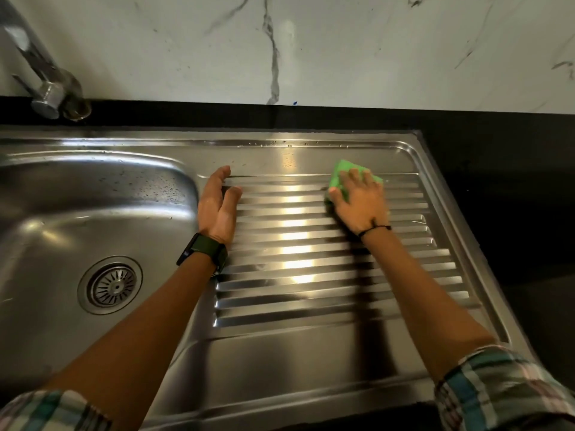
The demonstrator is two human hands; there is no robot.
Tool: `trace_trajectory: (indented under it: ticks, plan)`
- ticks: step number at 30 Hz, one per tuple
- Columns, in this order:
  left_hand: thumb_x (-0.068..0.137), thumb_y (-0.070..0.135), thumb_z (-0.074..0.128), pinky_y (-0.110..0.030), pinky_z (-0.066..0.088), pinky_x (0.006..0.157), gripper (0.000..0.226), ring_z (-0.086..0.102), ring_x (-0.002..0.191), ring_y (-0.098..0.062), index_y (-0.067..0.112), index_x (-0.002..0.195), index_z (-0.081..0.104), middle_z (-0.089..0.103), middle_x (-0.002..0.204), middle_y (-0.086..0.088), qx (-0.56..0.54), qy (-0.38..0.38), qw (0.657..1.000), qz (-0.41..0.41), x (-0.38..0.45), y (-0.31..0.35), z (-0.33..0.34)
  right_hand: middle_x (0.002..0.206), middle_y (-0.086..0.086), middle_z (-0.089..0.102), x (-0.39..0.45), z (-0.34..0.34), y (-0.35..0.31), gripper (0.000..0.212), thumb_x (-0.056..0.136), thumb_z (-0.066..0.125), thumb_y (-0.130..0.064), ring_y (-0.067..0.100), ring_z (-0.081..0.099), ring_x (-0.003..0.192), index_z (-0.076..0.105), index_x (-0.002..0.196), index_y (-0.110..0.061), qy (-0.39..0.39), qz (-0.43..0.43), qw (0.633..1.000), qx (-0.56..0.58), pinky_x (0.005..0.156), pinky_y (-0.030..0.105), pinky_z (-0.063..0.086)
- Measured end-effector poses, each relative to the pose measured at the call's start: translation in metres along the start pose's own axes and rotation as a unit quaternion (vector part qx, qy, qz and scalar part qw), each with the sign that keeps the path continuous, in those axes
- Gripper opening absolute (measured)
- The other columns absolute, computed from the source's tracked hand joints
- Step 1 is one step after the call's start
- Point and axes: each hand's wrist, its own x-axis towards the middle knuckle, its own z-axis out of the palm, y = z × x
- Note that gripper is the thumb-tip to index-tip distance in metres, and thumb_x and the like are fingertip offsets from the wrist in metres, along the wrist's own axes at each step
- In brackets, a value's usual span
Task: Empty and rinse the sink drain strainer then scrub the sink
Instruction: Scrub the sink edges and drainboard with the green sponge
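Right hand (361, 203): fingers lie flat on the green sponge (342, 175), pressing it on the ridged drainboard (311, 275) near the far edge.
Left hand (219, 203): loose and holding nothing, resting by the bowl's rim.
Sink bowl (62, 213): wet drops on the far wall.
Strainer (114, 284): sits in the drain hole.
Open room: bare ridges between both hands.
Counter (513, 181): black, along the right edge.

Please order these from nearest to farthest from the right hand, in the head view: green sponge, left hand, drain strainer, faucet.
1. green sponge, under the right hand
2. left hand, at the drainboard's left edge
3. drain strainer, in the basin
4. faucet, far left corner
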Motion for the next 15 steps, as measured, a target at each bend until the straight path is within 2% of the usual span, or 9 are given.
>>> trace_trajectory:
  ticks: [3,6,10,13,15]
  plan:
    - [0.076,0.033,0.04,-0.033,0.037,0.101,0.059,0.044,0.119,-0.017,0.016,0.132,0.042,0.046,0.136,-0.005,-0.011,0.013,1.0,-0.006,0.001,-0.001,0.0,0.154,0.01,0.023,-0.001,0.023,-0.078,0.053,0.096,0.029,-0.044,0.032,0.013,0.143,0.03,0.142,-0.019,-0.017,-0.09,0.996,-0.005,0.117,0.045,0.006]
    - [0.075,0.032,0.042,-0.042,0.042,0.1,0.058,0.049,0.115,-0.022,0.017,0.131,0.042,0.05,0.131,-0.004,-0.024,0.028,0.999,-0.018,0.002,0.001,0.001,0.156,0.008,0.019,0.0,0.041,-0.137,0.057,0.094,0.031,-0.045,0.032,0.009,0.144,0.021,0.145,-0.021,-0.038,-0.157,0.987,-0.021,0.117,0.046,0.001]
    - [0.074,0.032,0.044,-0.048,0.041,0.102,0.057,0.048,0.118,-0.021,0.02,0.129,0.043,0.049,0.133,-0.007,-0.021,0.019,0.999,-0.02,0.0,0.003,0.003,0.158,0.004,0.011,0.007,0.049,-0.154,0.067,0.092,0.04,-0.045,0.029,0.003,0.145,0.009,0.147,-0.024,-0.052,-0.211,0.973,-0.078,0.117,0.043,0.0]
    - [0.075,0.032,0.042,-0.047,0.041,0.102,0.056,0.047,0.118,-0.02,0.018,0.129,0.043,0.049,0.132,-0.008,0.006,0.013,1.0,-0.005,-0.001,0.003,0.003,0.157,0.001,0.015,0.012,0.045,-0.15,0.064,0.092,0.045,-0.042,0.026,0.007,0.145,0.016,0.147,-0.025,-0.056,-0.243,0.967,-0.054,0.118,0.04,0.004]
    - [0.076,0.031,0.042,-0.044,0.042,0.101,0.057,0.048,0.117,-0.021,0.015,0.131,0.042,0.049,0.132,-0.01,0.011,0.014,1.0,-0.003,-0.001,0.0,0.002,0.155,0.001,0.024,0.013,0.04,-0.144,0.057,0.092,0.048,-0.037,0.023,0.013,0.144,0.028,0.143,-0.025,-0.043,-0.26,0.964,-0.028,0.118,0.04,0.008]
